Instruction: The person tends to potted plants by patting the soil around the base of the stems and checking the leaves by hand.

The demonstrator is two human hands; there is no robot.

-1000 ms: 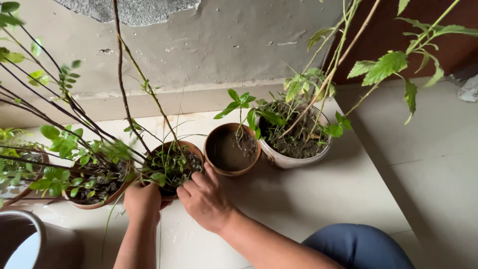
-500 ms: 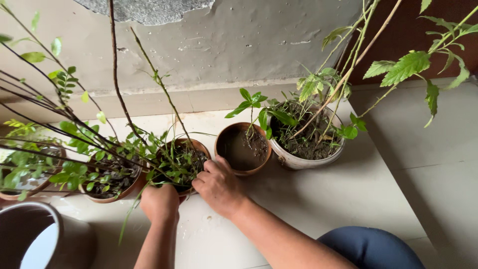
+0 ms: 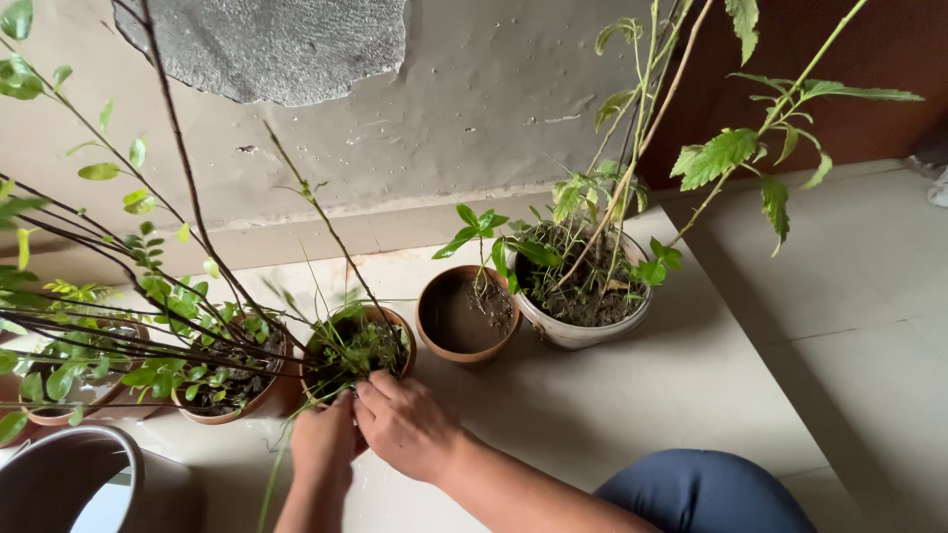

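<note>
A small terracotta pot [image 3: 393, 324] with thin green shoots stands on the pale floor by the wall. My left hand [image 3: 322, 444] is pressed against its near wall, with the fingers curled out of sight around it. My right hand [image 3: 407, 426] lies beside it with bent fingers, and its fingertips meet the left hand at the pot's near rim. Whatever those fingertips pinch is hidden. My forearms come in from the bottom edge, next to my blue-clad knee [image 3: 706, 492].
To the right stand a terracotta pot [image 3: 464, 318] of bare soil with one seedling and a white pot [image 3: 583, 331] with tall stems. Another terracotta pot [image 3: 259, 395] with long dark branches stands to the left. A grey bucket [image 3: 59, 484] is at bottom left. A floor step [image 3: 750, 345] runs along the right.
Both hands stay at the small pot's near rim and have closed in against each other. The view has shifted, so the pots sit further right in the picture.
</note>
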